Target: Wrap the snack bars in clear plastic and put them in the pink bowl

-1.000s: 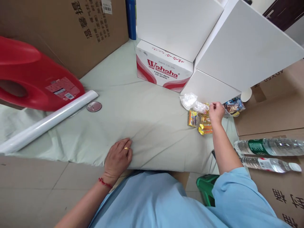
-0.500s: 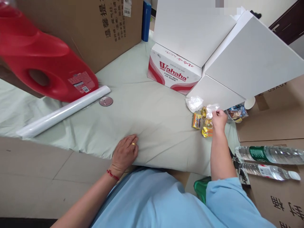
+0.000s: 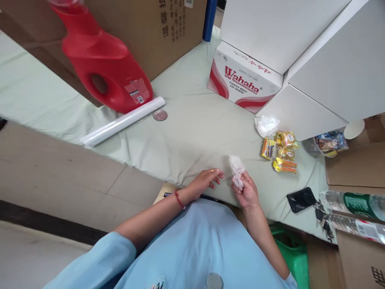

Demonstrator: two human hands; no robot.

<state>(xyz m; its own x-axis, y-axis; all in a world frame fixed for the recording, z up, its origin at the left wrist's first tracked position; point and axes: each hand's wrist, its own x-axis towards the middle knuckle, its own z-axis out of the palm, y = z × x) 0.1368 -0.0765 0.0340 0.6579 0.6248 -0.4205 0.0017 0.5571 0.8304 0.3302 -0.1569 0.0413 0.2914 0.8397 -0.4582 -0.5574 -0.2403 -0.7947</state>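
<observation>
My right hand (image 3: pixel 247 189) is closed on a crumpled clear plastic bag (image 3: pixel 237 165), held over the front part of the cloth-covered table (image 3: pixel 192 132). Just left of it, my left hand (image 3: pixel 207 180) holds nothing; its fingers are apart and point toward the bag. A second crumpled plastic bag (image 3: pixel 267 125) lies by the white boxes. Beside that bag are several small yellow snack packets (image 3: pixel 284 154) and a small yellow-and-orange packet (image 3: pixel 267 148).
A red detergent jug (image 3: pixel 111 68), a white plastic roll (image 3: pixel 126 122) and a round metal disc (image 3: pixel 160 115) are on the left. A Wahaba carton (image 3: pixel 240 82) stands at the back. At right lie a phone (image 3: pixel 300 199), keys (image 3: pixel 324 220) and water bottles (image 3: pixel 357 204).
My right hand has brought a plastic bag from the snack packets toward my body. My left hand has lifted from the cloth and moved right, near the bag. The view has shifted.
</observation>
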